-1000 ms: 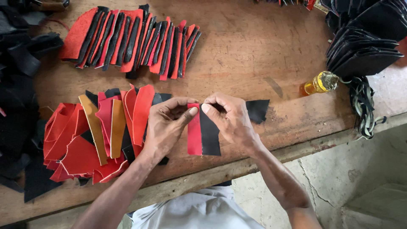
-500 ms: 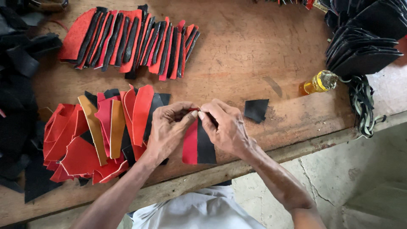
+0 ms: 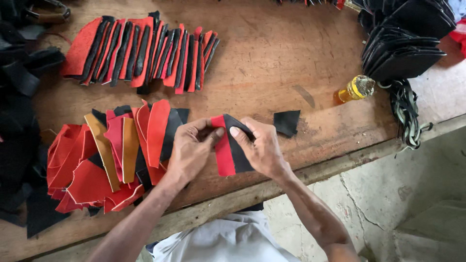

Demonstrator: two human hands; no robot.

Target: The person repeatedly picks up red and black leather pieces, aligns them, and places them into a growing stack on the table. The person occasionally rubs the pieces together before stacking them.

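leather workshop, worn wooden bench (image 3: 272, 63), cut leather pieces (image 3: 141, 48)

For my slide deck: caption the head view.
Both hands, left hand and right hand, pinch a red-and-black leather piece over a wooden workbench.

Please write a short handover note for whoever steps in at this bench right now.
Left hand and right hand: both pinch the top of a joined red and black leather piece at the wooden bench's front edge.
Done: a fanned row of joined red-black pieces lies at the back left.
Left: a loose pile of red, black and tan cut pieces beside the left hand, and one black scrap to the right.
A small yellow bottle lies further right.
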